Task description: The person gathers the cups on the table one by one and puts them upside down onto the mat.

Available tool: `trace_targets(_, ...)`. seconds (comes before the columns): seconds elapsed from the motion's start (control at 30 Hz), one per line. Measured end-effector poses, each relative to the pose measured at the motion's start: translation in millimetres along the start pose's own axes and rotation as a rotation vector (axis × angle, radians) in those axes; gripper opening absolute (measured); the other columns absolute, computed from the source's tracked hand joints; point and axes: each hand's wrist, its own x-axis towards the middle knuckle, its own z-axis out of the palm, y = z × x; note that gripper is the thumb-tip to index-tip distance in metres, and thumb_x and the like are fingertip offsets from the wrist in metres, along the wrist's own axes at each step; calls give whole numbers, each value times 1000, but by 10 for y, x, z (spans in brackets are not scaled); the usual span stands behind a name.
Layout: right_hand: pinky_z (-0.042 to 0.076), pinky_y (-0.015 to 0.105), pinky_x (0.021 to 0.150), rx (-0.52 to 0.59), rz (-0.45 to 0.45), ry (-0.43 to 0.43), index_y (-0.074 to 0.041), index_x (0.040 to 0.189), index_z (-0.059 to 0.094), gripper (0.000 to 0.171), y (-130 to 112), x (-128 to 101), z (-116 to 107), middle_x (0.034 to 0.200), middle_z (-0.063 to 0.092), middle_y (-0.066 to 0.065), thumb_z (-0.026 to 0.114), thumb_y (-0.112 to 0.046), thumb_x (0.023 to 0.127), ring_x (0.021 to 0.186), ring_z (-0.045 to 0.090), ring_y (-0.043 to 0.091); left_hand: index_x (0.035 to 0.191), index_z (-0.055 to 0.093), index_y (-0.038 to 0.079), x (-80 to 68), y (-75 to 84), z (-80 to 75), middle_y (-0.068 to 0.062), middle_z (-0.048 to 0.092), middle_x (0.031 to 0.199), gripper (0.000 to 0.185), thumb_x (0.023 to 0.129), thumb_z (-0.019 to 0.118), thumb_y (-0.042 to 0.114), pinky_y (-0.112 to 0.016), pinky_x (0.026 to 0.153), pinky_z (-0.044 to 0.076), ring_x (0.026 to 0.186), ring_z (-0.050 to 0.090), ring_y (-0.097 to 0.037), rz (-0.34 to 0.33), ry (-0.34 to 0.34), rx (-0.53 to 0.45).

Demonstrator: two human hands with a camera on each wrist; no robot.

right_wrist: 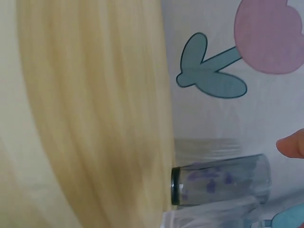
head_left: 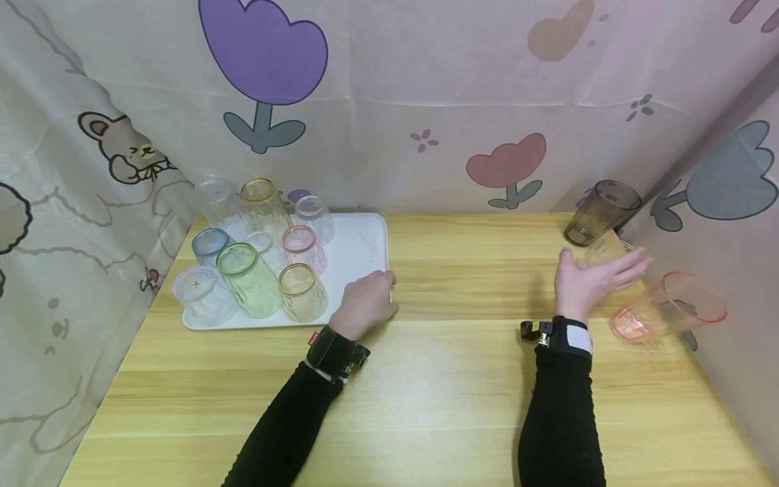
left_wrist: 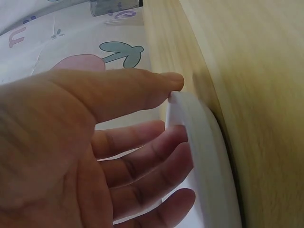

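Note:
A white tray [head_left: 356,237] at the left bears several upside-down or upright glasses, among them a green glass [head_left: 248,281], an amber glass [head_left: 303,294] and a pink glass [head_left: 304,250]. My left hand [head_left: 365,304] grips the tray's right rim; in the left wrist view its thumb lies at the tray rim [left_wrist: 204,142] and curled fingers reach along the inner side. At the right, my right hand [head_left: 599,274] is spread, palm turned up and sideways. A clear glass [head_left: 604,247] stands right behind it, partly hidden. In the right wrist view only a thumb tip [right_wrist: 292,144] shows.
A dark grey glass [head_left: 599,213] stands in the back right corner, and an orange-pink glass [head_left: 666,308] stands right of my right hand. Patterned curtains [head_left: 389,135] border the wooden table [head_left: 450,406] at the back and both sides.

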Motion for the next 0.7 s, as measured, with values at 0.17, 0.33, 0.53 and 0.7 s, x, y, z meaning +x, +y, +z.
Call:
trace_targets(0.17,12,19,120,27,65,-12,-14,167,-9,116,102,104,-12,172,-17,8,77,-30,90,156,-12,11,125,67,7,-1,2,-7,-9,71,115,42,87,79,20,-48,82,57,103,69,-29,-7,-5,-10)
trace_targets(0.33,5,18,120,32,117,-22,-11,165,-14,122,171,190,-29,173,-16,6,78,-33,89,157,-12,12,127,67,7,1,3,-3,-9,69,116,42,88,78,20,-48,83,57,103,68,-29,-20,-21,-27)
trace_targets(0.53,1,17,120,118,234,-42,-16,164,-20,127,252,267,-34,173,-16,-1,81,-29,88,155,-12,6,127,67,6,4,0,15,-11,69,117,42,88,78,19,-48,83,57,104,68,-31,-13,-21,-35)
trace_targets(0.7,1,11,117,174,320,-68,-18,163,-23,127,297,303,-38,173,-13,-5,80,-24,89,153,-4,0,127,66,5,4,2,12,-12,68,116,43,89,78,19,-46,84,57,104,67,-30,-16,-25,-49)
